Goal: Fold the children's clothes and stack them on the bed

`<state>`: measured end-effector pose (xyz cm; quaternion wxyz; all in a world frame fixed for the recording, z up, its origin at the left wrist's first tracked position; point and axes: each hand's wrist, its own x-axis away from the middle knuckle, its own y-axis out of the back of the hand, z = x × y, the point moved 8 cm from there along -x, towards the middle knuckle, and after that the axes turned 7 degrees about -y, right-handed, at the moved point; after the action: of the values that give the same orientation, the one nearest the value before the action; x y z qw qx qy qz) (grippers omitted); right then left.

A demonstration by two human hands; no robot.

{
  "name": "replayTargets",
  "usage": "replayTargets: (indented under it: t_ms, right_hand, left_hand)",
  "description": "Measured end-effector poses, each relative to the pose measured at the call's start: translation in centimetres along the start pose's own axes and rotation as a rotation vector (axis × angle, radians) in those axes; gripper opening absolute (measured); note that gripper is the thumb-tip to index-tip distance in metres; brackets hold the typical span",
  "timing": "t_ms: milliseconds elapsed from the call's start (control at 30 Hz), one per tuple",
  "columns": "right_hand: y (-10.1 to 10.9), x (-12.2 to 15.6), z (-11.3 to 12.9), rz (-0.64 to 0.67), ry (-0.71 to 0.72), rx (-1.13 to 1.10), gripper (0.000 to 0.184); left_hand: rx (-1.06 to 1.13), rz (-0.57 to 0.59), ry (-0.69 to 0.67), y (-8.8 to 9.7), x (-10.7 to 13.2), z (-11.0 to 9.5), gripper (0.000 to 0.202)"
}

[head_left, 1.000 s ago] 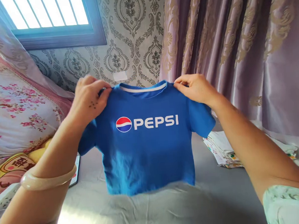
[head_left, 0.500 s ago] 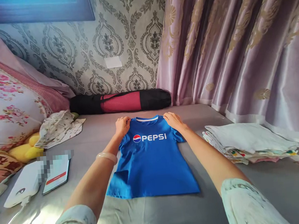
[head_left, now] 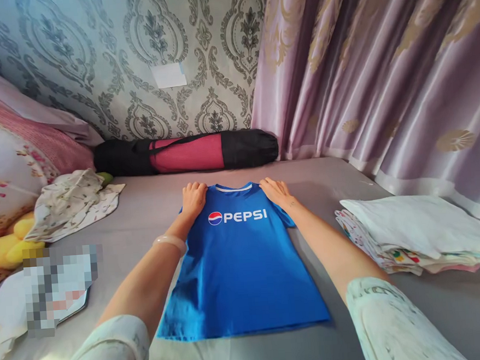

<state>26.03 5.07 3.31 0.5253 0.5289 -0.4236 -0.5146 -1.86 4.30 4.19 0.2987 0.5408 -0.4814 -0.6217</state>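
Note:
A blue T-shirt with a white PEPSI print lies front up on the grey bed sheet, its collar away from me and its hem towards me. At its left shoulder in view, my left hand is closed on the fabric. My right hand pinches the other shoulder beside the collar. The fingertips of both hands are partly hidden. Small creases run down the left side of the shirt, while the middle looks smooth.
To the right sits a stack of folded clothes. A black and red rolled bag lies along the wall. On the left are a crumpled patterned cloth, a yellow plush toy and a partly blurred phone.
The view has tilted down and moved closer. The folded-over lower left part of the T-shirt now lies flatter, with the hem spread wider. Both hands keep their hold at the shoulders.

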Motion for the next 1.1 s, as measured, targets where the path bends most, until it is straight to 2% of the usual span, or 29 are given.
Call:
replayTargets:
  t_ms: [133, 267, 467, 567, 667, 833, 933, 1100]
  right_hand:
    - [-0.9, -1.7, 0.2, 0.020, 0.032, -0.022, 0.038]
    - [-1.5, -3.3, 0.1, 0.027, 0.010, -0.040, 0.037]
    - [-2.7, -4.3, -0.3, 0.070, 0.007, -0.029, 0.031]
    - [-2.7, -4.9, 0.1, 0.078, 0.018, -0.066, 0.031]
    - [-2.9, -5.7, 1.0, 0.121, 0.029, -0.123, 0.034]
    - [-3.4, -6.3, 2.1, 0.125, -0.022, -0.169, 0.033]
    - [-3.4, -6.0, 2.3, 0.075, -0.049, -0.188, 0.031]
    - [-3.3, -5.3, 2.6, -0.013, -0.077, -0.152, 0.030]
  left_hand:
    - [-0.037, 0.022, -0.049, -0.9, -1.2, 0.9, 0.039]
    - [-0.036, 0.044, -0.028, -1.9, -2.8, 1.8, 0.039]
    - [0.123, 0.268, 0.120, -5.7, -4.1, 3.4, 0.032]
    - [0.196, 0.313, 0.168, -6.2, -4.4, 3.5, 0.032]
    - [0.251, 0.345, 0.129, -6.1, -4.8, 2.7, 0.032]
    - [0.334, 0.344, 0.083, -6.4, -5.2, 1.9, 0.033]
    - [0.311, 0.328, 0.122, -6.9, -5.2, 2.2, 0.034]
    - [0.203, 0.227, 0.187, -6.9, -5.2, 2.3, 0.036]
